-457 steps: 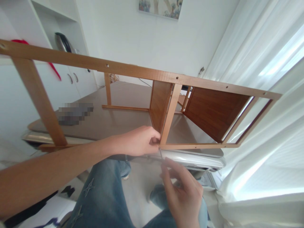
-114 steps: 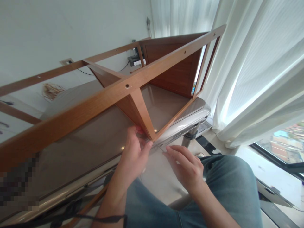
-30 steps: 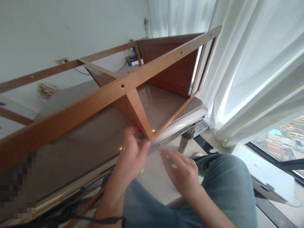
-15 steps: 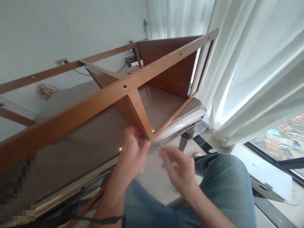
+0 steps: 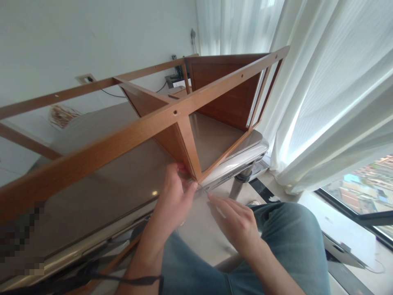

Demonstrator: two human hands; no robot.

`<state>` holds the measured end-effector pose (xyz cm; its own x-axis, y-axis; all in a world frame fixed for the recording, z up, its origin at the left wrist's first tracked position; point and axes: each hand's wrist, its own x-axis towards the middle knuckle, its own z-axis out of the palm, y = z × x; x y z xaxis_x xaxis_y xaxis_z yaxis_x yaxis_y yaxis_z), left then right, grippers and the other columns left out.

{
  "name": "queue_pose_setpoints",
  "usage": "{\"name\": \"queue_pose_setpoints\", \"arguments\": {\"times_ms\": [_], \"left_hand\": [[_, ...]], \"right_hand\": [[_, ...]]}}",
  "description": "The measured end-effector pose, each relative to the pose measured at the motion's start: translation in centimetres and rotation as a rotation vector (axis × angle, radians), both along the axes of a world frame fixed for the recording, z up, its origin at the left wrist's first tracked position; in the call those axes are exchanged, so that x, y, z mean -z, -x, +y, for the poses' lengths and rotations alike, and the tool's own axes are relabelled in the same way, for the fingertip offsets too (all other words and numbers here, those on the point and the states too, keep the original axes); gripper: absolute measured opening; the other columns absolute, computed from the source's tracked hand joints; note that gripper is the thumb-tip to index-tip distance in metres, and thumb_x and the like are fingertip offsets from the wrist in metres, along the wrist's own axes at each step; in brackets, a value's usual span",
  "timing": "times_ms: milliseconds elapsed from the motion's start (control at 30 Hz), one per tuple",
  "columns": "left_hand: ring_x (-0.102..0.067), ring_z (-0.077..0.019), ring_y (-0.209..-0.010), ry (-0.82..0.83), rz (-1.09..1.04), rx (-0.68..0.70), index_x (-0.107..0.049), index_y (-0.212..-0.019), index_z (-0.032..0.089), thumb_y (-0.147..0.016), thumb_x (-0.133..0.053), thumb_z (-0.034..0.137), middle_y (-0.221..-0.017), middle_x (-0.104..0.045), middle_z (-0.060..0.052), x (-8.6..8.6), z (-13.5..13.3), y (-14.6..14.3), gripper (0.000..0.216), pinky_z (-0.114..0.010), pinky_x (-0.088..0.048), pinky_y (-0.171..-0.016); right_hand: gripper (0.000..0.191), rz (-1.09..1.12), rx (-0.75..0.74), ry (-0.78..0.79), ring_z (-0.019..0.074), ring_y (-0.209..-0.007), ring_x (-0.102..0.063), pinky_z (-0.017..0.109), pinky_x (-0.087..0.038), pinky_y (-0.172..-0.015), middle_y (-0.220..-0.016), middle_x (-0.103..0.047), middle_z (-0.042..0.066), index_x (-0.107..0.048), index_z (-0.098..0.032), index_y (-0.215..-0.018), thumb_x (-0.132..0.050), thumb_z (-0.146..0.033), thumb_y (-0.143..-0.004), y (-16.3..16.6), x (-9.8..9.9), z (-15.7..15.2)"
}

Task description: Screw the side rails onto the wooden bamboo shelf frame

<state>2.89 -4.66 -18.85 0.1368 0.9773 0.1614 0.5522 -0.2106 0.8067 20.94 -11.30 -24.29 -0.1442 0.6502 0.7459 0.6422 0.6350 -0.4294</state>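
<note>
A brown wooden frame (image 5: 129, 131) of rails and panels lies on a glossy table (image 5: 116, 180). My left hand (image 5: 176, 196) grips its near bottom corner, where an upright meets the lower rail, thumb and fingers pinched on the wood. My right hand (image 5: 236, 219) is just to the right of that corner, fingers closed on a thin metal tool (image 5: 203, 189) whose tip points at the joint. My jeans-clad legs show below.
White curtains (image 5: 322, 90) hang close on the right, with a window onto buildings at the lower right. A white wall is behind the table. The table's rounded edge and leg (image 5: 239, 184) sit by my knees. A black strap (image 5: 92, 278) lies at the bottom left.
My right hand's fingers have shifted a little on the thin tool, turning it at the corner joint. My left hand keeps its grip. The view has moved slightly.
</note>
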Motion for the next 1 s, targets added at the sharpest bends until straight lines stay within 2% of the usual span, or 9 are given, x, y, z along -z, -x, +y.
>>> {"name": "queue_pose_setpoints", "arguments": {"times_ms": [233, 567, 800, 1000], "left_hand": [[-0.064, -0.0252, -0.114, -0.011, 0.011, -0.004, -0.041, -0.126, 0.021, -0.090, -0.063, 0.024, -0.127, -0.059, -0.013, 0.0, 0.1, -0.1, 0.041, -0.044, -0.049, -0.101], [-0.066, -0.0231, -0.107, -0.008, 0.002, -0.004, -0.042, -0.126, 0.021, -0.090, -0.064, 0.024, -0.125, -0.060, -0.012, 0.0, 0.0, -0.1, 0.041, -0.041, -0.050, -0.096], [-0.065, -0.0240, -0.111, -0.018, 0.020, -0.007, -0.042, -0.125, 0.022, -0.091, -0.063, 0.025, -0.127, -0.058, -0.011, -0.1, -0.1, -0.1, 0.040, -0.042, -0.050, -0.099], [-0.064, -0.0244, -0.113, -0.016, 0.011, -0.004, -0.042, -0.125, 0.021, -0.091, -0.062, 0.024, -0.127, -0.057, -0.012, -0.1, -0.1, -0.1, 0.039, -0.043, -0.049, -0.101]], "right_hand": [[0.025, -0.002, -0.034, -0.032, 0.0180, -0.099, -0.078, 0.025, -0.063, -0.089, -0.107, -0.080, 0.009, -0.067, -0.014, -0.121, -0.060, -0.005, -0.099, -0.3, -0.4, 0.2], [0.038, -0.011, -0.022, 0.007, 0.0205, -0.098, -0.076, 0.033, -0.065, -0.087, -0.113, -0.078, 0.012, -0.061, -0.018, -0.134, -0.060, -0.007, -0.098, -0.5, 0.1, 0.1], [0.032, 0.015, 0.018, 0.022, 0.0187, -0.098, -0.075, 0.030, -0.063, -0.088, -0.110, -0.077, 0.010, -0.064, -0.017, -0.127, -0.068, -0.009, -0.096, -0.1, 0.5, 0.3], [0.029, 0.050, 0.044, 0.018, 0.0175, -0.094, -0.076, 0.028, -0.064, -0.084, -0.106, -0.078, 0.007, -0.066, -0.020, -0.125, -0.066, -0.012, -0.098, 0.2, 0.7, 0.2]]}}
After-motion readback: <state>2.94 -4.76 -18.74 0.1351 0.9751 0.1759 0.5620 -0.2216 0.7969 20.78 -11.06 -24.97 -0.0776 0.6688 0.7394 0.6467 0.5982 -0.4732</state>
